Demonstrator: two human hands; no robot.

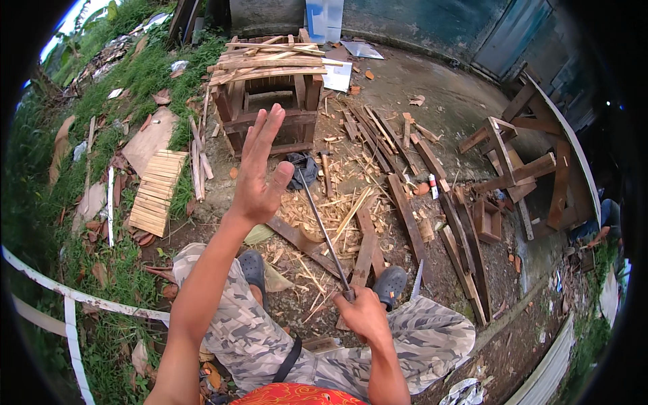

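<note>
My right hand [363, 314] is wrapped round the handle of a machete [322, 226]. Its long, thin, dark blade slants up and to the left, with the tip over a crumpled black plastic bag [303, 173]. Raised in front of me, my left hand [260, 172] holds nothing; its fingers are stretched upward and the thumb stands apart. Beyond that hand stands a dark wooden frame [270, 125] with pale wood strips [270, 64] piled on top. Wood shavings [287, 251] and a dark plank [304, 244] lie on the ground by my feet.
A hammer [327, 174] lies beside the bag. To the right are loose planks [406, 209], a saw blade [418, 280], a small bottle [433, 185] and a wooden chair-like frame [506, 158]. A slatted panel [158, 192] rests on the grass. Another person [605, 226] is at far right.
</note>
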